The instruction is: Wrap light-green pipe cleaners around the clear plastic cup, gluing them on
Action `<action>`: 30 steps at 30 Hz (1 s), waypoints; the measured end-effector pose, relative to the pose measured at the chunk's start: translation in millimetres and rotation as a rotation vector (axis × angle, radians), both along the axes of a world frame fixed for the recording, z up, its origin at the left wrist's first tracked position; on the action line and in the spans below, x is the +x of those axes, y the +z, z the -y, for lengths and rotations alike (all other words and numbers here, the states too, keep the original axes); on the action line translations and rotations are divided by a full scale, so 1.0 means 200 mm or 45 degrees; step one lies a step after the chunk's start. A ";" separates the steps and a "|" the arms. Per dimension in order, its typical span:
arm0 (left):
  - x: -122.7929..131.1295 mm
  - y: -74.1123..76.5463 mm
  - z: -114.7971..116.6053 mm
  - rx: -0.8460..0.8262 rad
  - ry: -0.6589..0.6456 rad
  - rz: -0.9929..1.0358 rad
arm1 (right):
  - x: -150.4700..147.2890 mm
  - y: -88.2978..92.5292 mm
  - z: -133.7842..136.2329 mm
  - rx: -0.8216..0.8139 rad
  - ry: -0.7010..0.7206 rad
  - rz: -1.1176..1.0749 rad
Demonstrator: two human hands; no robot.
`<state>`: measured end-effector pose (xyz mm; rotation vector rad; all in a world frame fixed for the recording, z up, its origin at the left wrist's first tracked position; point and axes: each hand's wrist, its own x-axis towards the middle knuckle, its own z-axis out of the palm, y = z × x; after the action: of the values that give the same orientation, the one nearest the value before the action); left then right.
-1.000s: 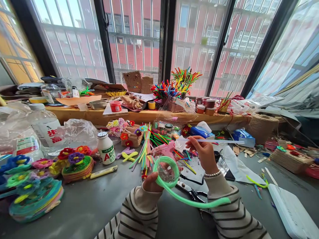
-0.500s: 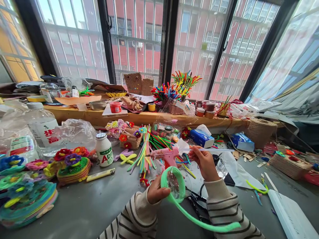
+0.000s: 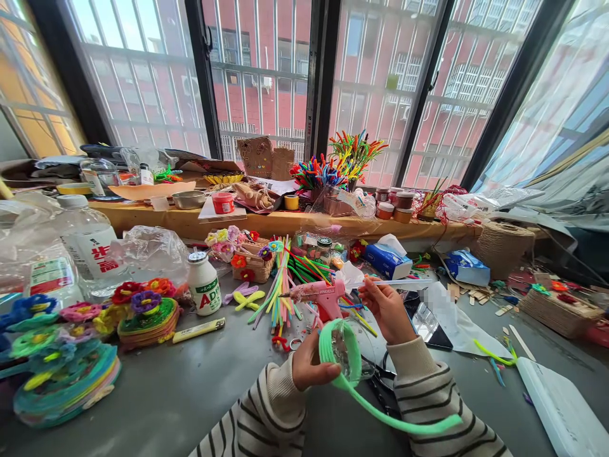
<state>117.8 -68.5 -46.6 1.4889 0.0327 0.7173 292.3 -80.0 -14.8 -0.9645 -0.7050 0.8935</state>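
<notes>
Now, left hand (image 3: 309, 365): in the head view, fingers closed on the left side of a green coil (image 3: 327, 346), thumb in front, raised over the table (image 3: 166, 387).
Right hand (image 3: 387, 314): fingers pinched together on a translucent stick (image 3: 404, 284), just beyond the rear of a pink glue gun (image 3: 316, 292).
Wound turns: several lie side by side around clear plastic (image 3: 340, 349), that much apparently done.
Loose tail (image 3: 394, 423): one green length curves off the coil toward the right sleeve (image 3: 431, 387), as yet unwound.
Stick and gun: a long stretch of stick juts right of the fingers; whether its near end is seated cannot be made out. The grip drops behind the coil; whether the left fingers also touch it cannot be told.
Flower-topped pieces (image 3: 66, 387): grouped at the table's left, seemingly complete.
Pipe cleaners (image 3: 280, 285): fanned out near the nozzle, unworked by the look of them.
</notes>
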 end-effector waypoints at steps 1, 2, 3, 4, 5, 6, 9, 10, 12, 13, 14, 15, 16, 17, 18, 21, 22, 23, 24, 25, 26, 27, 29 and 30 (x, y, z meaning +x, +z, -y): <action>0.00 0.00 0.00 -0.003 0.000 -0.008 | 0.00 0.00 0.00 -0.006 0.003 0.009; -0.01 0.00 0.00 -0.007 0.002 -0.019 | 0.00 0.00 0.00 -0.012 0.005 0.020; -0.01 0.00 0.00 -0.016 0.002 -0.029 | 0.00 0.00 0.01 -0.015 0.006 0.032; -0.02 -0.01 -0.01 -0.030 0.001 -0.036 | 0.00 0.00 0.01 -0.013 0.003 0.046; -0.02 -0.01 -0.01 -0.044 -0.002 -0.041 | 0.00 0.00 0.01 -0.005 -0.004 0.060; -0.02 -0.02 -0.01 -0.054 -0.009 -0.047 | 0.00 0.00 0.01 0.009 -0.017 0.075; -0.03 -0.03 -0.01 -0.059 -0.027 -0.039 | 0.00 0.00 0.00 0.063 -0.063 0.117; -0.02 -0.03 -0.01 -0.053 -0.030 -0.032 | 0.00 0.00 0.00 0.079 -0.073 0.132; -0.02 -0.03 -0.01 -0.049 -0.029 -0.010 | 0.00 -0.01 0.00 0.103 -0.075 0.167; -0.02 -0.03 0.00 -0.050 -0.028 -0.004 | 0.00 0.00 0.00 0.110 -0.066 0.187; -0.02 -0.03 0.00 -0.049 -0.026 0.000 | 0.01 0.00 0.00 0.115 -0.051 0.207; -0.01 -0.03 0.00 -0.049 -0.021 0.004 | 0.01 0.00 0.00 0.116 -0.032 0.225; -0.01 -0.03 0.00 -0.049 -0.020 0.007 | 0.01 0.01 0.01 0.114 -0.012 0.239; -0.01 -0.03 0.00 -0.049 -0.015 0.013 | 0.01 0.01 0.01 0.108 0.012 0.249; -0.01 -0.03 0.00 -0.049 -0.012 0.013 | 0.00 0.01 0.01 0.101 0.035 0.254; -0.01 -0.04 -0.01 -0.037 -0.032 0.005 | -0.02 0.01 0.02 0.077 0.080 0.247; -0.01 -0.04 -0.01 -0.033 -0.039 0.004 | -0.03 0.01 0.01 0.071 0.082 0.235; -0.01 -0.04 -0.01 -0.030 -0.045 0.002 | -0.04 0.01 0.01 0.067 0.077 0.217; -0.01 -0.04 -0.01 -0.026 -0.050 0.001 | -0.04 0.00 0.01 0.063 0.069 0.192; -0.01 -0.04 -0.01 -0.024 -0.051 -0.002 | -0.05 0.00 0.01 0.058 0.063 0.163; -0.01 -0.04 0.00 -0.023 -0.051 -0.009 | -0.05 0.00 0.01 0.049 0.059 0.130; -0.01 -0.04 0.00 -0.016 -0.047 -0.015 | -0.04 0.00 0.01 0.039 0.059 0.097; -0.01 -0.04 0.01 0.006 -0.035 -0.027 | -0.04 0.00 0.01 0.017 0.058 0.037; -0.01 -0.05 0.01 0.018 -0.019 -0.028 | -0.04 0.00 0.01 0.009 0.056 0.014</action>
<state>116.7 -70.7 -55.8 1.5089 0.0332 0.6908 284.9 -82.0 -15.7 -0.9511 -0.7408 0.9240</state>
